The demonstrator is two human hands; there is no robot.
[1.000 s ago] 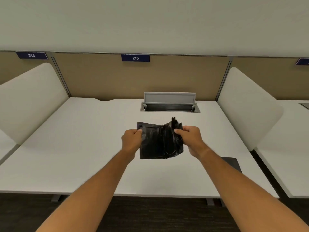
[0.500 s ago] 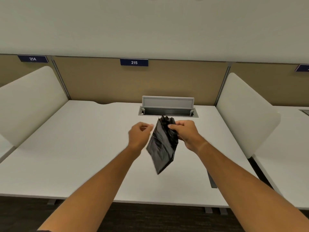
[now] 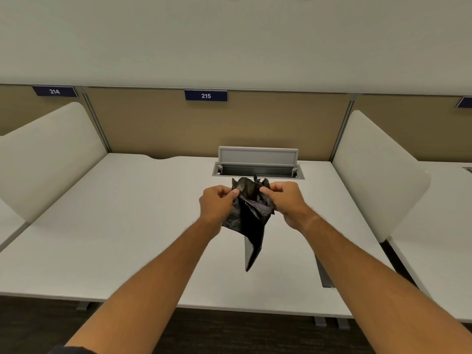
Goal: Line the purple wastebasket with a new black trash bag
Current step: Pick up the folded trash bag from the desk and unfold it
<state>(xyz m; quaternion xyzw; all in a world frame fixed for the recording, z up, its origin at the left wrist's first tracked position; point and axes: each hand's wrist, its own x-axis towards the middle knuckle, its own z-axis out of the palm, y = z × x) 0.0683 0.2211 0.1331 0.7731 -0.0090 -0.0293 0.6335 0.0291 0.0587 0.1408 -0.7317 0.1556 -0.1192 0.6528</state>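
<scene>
A crumpled black trash bag [image 3: 251, 215] hangs in the air above the white desk [image 3: 132, 226]. My left hand [image 3: 217, 204] pinches its top edge on the left side. My right hand [image 3: 284, 199] pinches the top edge on the right. The two hands are close together, and the bag droops to a point below them. No purple wastebasket is in view.
An open grey cable hatch [image 3: 258, 163] sits at the back of the desk. White side dividers [image 3: 375, 175] [image 3: 48, 154] stand at either side, with a tan panel labelled 215 [image 3: 205, 95] behind. A dark flat object [image 3: 323, 273] lies near the desk's front right. Dark floor lies below the front edge.
My left hand let go of the bag half a second ago and has taken hold of its top edge again. The bag went from a flat folded square to a loose hanging shape.
</scene>
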